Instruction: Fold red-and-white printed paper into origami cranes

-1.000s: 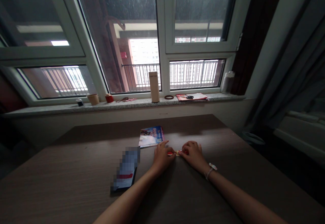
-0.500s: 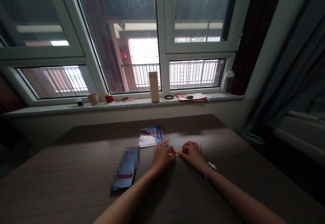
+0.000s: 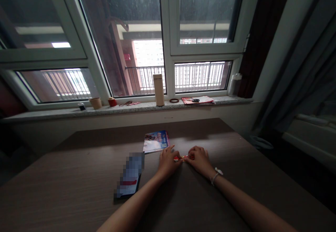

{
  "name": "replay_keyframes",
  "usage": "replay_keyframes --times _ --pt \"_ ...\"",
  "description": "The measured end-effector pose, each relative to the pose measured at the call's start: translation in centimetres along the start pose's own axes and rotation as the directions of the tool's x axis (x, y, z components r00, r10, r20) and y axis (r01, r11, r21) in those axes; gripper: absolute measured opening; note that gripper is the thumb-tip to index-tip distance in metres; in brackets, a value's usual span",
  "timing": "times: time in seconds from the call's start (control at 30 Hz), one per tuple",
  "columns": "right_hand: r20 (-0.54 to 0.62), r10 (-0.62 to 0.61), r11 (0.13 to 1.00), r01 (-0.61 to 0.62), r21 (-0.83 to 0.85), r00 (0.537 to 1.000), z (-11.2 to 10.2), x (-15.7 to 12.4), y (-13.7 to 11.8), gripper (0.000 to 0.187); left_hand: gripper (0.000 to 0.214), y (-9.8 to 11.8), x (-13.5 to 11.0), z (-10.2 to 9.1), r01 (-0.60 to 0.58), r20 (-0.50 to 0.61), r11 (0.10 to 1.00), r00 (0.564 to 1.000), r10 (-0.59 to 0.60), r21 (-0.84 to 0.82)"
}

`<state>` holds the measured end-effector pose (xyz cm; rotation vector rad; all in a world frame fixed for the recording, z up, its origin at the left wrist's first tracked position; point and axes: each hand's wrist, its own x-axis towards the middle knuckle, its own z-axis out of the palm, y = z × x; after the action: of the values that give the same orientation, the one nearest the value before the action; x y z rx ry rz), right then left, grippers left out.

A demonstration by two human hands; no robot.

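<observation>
Between my two hands, low over the brown table [image 3: 86, 176], is a small red and yellow piece [image 3: 185, 158] that looks like folded paper. My left hand [image 3: 168, 162] pinches its left end between thumb and fingers. At the other end, my right hand [image 3: 201, 160] grips it the same way, with a bracelet on that wrist. Fingers cover much of the piece, so its full shape is hidden. Just beyond my left hand lies a blue and white printed leaflet [image 3: 155, 141]. A phone [image 3: 131, 176] with a blurred-out screen rests left of my left forearm.
A windowsill [image 3: 136, 108] runs behind the table. On it stand a beige thermos [image 3: 159, 90], a paper cup [image 3: 96, 103], a red spool [image 3: 112, 102], a small dark bottle [image 3: 82, 106] and a grey bottle [image 3: 235, 85]. Scissors [image 3: 194, 100] lie on red papers [image 3: 207, 101] there.
Both hands keep their hold on the folded paper in nearly the same place. My left fingertips have shifted very slightly to the right, closer to the right hand.
</observation>
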<state>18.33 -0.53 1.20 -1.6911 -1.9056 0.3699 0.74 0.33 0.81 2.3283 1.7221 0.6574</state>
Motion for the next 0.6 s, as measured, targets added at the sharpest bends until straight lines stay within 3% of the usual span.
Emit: replay_keyframes --times 0.6 --pt "-0.02 -0.019 1.0 0.019 0.003 1.0 -0.13 -0.25 -0.09 0.021 0.011 -0.06 0.14 0.04 0.019 -0.002 1.0 1.0 -0.019 -0.017"
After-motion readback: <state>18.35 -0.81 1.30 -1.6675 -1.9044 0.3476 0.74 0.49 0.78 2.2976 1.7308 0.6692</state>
